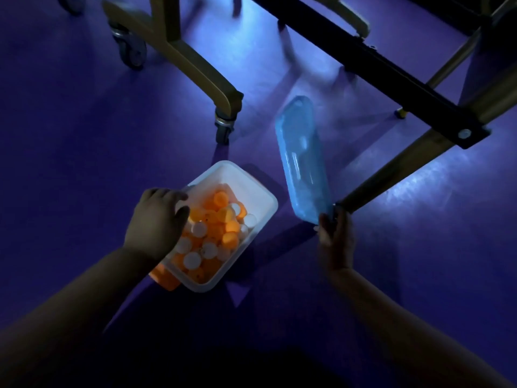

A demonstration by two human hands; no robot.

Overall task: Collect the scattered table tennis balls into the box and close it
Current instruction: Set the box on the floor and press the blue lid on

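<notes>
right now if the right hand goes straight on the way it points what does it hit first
Probably the table leg, just past the right hand holding the lid; depth is unclear.

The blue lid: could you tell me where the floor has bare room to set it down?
Bare floor lies between the box and the right hand holding the lid, and widely left of the left hand. Crowded beyond: castered legs, dark frame.

Here we have the left forearm and the right forearm, both bare along their whole visible length. The left grip and the right grip are bare as well. Dim bluish light leaves us only shadowed shapes, finer detail unreadable.
</notes>
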